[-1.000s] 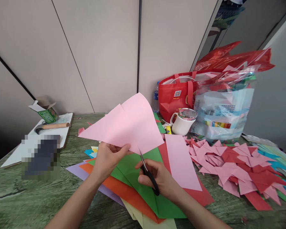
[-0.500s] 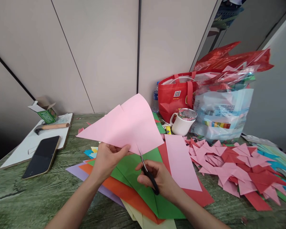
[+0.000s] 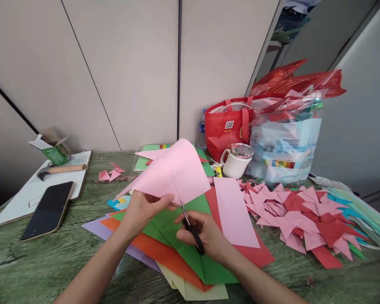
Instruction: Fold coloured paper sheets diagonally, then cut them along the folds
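A pink paper sheet (image 3: 167, 177) curls upward above the pile, pinched along its lower edge by my left hand (image 3: 147, 211). Black-handled scissors (image 3: 193, 232) are in my right hand (image 3: 205, 236), fingers wrapped round the handles. Their blades reach the sheet's near edge, just right of my left thumb. Under both hands lie green paper (image 3: 190, 249), orange paper (image 3: 164, 253) and other coloured sheets. To the right, a pink paper strip (image 3: 234, 211) rests on red paper (image 3: 262, 253).
Folded pink and red paper pieces (image 3: 297, 211) are heaped at right. Behind stand a white mug (image 3: 237, 162), a red bag (image 3: 221, 139), a plastic packet (image 3: 285, 147) and a bottle (image 3: 201, 131). At left lie a phone (image 3: 47, 211), a hammer (image 3: 63, 169) and a small box (image 3: 55, 154).
The pink sheet's left part has bent and its top curled over, uncovering a green packet and small folded pieces behind it. Both hands keep their hold. The view has shifted slightly right.
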`<act>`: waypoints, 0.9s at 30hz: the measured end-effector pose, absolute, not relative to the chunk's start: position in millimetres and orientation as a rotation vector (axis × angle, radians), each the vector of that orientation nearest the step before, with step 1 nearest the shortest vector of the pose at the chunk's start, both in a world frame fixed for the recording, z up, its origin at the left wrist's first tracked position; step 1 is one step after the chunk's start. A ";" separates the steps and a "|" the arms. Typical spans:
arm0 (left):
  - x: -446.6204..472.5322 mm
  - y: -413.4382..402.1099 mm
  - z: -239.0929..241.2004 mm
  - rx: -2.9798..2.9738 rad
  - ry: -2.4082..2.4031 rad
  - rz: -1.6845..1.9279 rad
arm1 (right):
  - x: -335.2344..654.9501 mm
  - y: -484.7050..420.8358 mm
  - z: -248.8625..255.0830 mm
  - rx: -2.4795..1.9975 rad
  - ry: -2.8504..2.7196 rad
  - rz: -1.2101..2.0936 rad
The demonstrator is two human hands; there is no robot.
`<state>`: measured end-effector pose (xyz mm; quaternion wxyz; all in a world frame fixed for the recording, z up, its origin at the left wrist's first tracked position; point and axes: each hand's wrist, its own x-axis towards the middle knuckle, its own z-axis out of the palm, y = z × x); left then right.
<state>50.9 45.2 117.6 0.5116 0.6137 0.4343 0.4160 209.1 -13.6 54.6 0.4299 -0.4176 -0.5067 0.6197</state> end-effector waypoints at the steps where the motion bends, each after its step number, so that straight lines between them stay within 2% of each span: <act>1: 51.1 45.0 117.9 1.487 1.022 0.986 | 209.0 -13.8 55.4 -1.034 -1.264 1.548; 11: 51.1 40.3 119.9 1.557 0.948 0.811 | 204.6 -16.3 62.3 -0.946 -1.307 1.509; 27: 51.3 40.1 116.8 1.665 0.916 0.755 | 203.1 -18.0 66.5 -0.941 -1.341 1.485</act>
